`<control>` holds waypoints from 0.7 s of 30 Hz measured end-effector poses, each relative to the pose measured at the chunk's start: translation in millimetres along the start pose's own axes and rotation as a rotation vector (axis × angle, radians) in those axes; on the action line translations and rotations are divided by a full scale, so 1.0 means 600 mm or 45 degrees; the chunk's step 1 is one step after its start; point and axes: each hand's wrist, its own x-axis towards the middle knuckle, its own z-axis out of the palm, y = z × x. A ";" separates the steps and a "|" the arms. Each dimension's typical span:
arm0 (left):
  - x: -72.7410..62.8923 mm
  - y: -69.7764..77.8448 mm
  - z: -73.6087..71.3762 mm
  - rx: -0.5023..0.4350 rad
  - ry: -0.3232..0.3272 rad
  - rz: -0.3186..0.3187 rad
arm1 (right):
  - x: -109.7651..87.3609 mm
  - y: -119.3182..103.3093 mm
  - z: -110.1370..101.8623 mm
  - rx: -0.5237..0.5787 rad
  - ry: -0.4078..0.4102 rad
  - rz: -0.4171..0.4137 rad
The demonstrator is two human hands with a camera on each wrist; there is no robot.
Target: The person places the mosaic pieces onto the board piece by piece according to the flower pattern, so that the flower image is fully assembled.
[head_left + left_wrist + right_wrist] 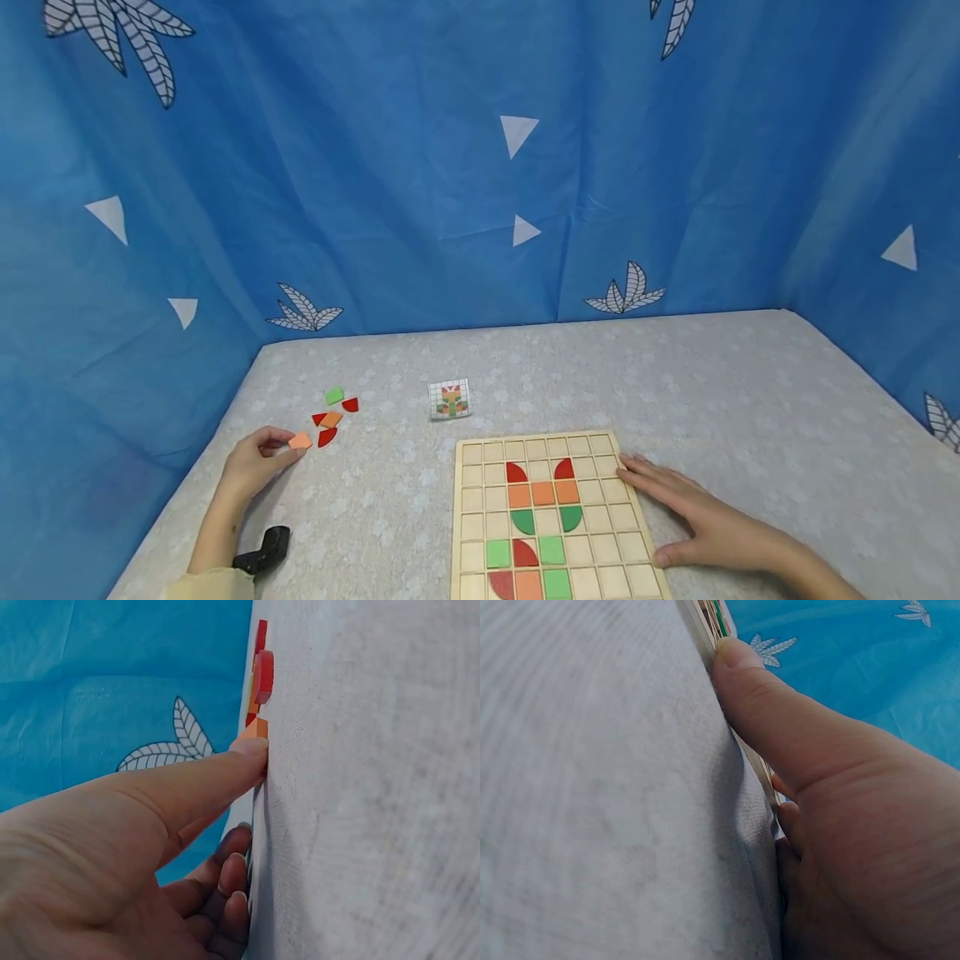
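At the left of the table in the head view, my left hand (251,467) pinches an orange square tile (300,441) between thumb and forefinger. The left wrist view shows the thumb tip pressed on this tile (259,729), close to the cloth, other fingers curled beneath. My right hand (701,512) rests at the right edge of the wooden grid board (603,546), fingers extended and thumb at the rim. On the board lie red quarter-circle tiles (563,469), orange squares (542,493), dark green rounded tiles (571,518) and light green squares (551,550).
Beyond the left hand lie a loose light green tile (334,396), an orange square (331,420) and several red pieces (327,437). A small printed pattern card (449,399) lies behind the board. Blue curtains (420,167) enclose the cloth-covered table (720,392).
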 end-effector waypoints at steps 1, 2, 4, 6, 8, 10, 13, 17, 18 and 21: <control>0.000 -0.001 0.002 0.007 0.008 0.011 | -0.001 0.000 0.000 0.003 -0.006 0.002; 0.001 -0.002 0.003 0.012 0.014 0.018 | -0.002 0.000 0.001 0.000 -0.011 0.006; 0.004 -0.005 0.006 0.023 0.032 0.033 | -0.003 -0.001 0.001 -0.020 -0.023 0.024; 0.007 -0.004 0.007 0.025 0.048 0.046 | -0.001 -0.001 -0.001 -0.046 -0.023 0.035; 0.007 -0.003 0.005 0.018 0.062 0.061 | 0.001 -0.002 -0.001 -0.060 -0.010 0.041; 0.007 -0.001 0.004 0.004 0.068 0.078 | 0.002 -0.001 -0.001 -0.063 0.004 0.028; 0.006 0.003 0.002 -0.017 0.075 0.089 | 0.003 -0.001 -0.002 -0.052 0.012 0.012; 0.004 0.004 0.002 -0.030 0.090 0.089 | 0.003 0.000 -0.001 -0.014 0.006 0.007; 0.004 0.003 0.003 -0.029 0.099 0.087 | 0.003 0.000 0.000 -0.010 0.006 0.007; 0.002 -0.001 0.005 -0.028 0.117 0.092 | 0.002 0.000 0.000 -0.013 -0.001 0.021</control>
